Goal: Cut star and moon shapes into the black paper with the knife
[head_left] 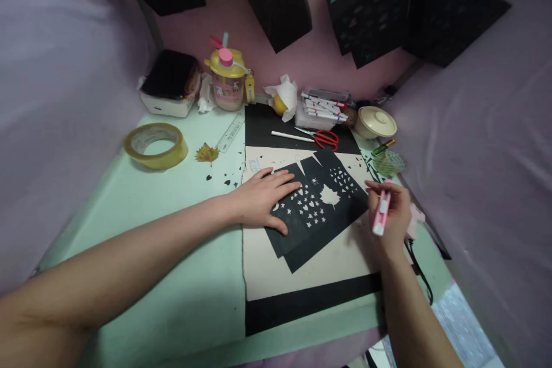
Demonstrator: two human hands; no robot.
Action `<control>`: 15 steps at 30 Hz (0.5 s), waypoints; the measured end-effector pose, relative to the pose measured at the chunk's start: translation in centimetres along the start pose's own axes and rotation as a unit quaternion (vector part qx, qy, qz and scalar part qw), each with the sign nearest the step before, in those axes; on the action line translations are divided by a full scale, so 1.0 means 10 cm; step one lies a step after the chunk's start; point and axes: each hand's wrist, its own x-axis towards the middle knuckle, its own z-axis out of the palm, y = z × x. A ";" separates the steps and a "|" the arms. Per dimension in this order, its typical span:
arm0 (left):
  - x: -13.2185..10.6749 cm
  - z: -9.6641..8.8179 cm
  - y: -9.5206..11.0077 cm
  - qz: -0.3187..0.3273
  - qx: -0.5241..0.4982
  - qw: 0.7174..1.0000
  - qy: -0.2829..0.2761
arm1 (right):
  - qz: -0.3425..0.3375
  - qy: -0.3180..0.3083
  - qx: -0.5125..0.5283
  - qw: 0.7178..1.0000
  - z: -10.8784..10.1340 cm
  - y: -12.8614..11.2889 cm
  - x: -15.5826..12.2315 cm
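Black paper (317,224) with cut-out stars, hearts, small triangles and a leaf shape lies tilted on a white sheet (276,282). My left hand (265,198) rests flat on its left side, fingers spread. At the paper's right edge my right hand (394,215) is closed round a pink utility knife (382,213), held above the sheet. The knife's tip is hidden by the fingers. Small black scraps (227,182) are scattered left of my left hand, near a dry leaf (207,153).
Behind the paper lie red-handled scissors (326,139) and a white pen (292,137). A tape roll (156,146) and clear ruler (230,133) are at left. Along the back stand a yellow-lidded bottle (228,83), a box of markers (321,110) and a cream bowl (376,122).
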 end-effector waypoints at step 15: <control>0.04 -0.09 -0.02 -0.099 0.036 0.993 0.056 | -0.065 -0.250 -0.152 0.954 0.17 -0.11 -0.36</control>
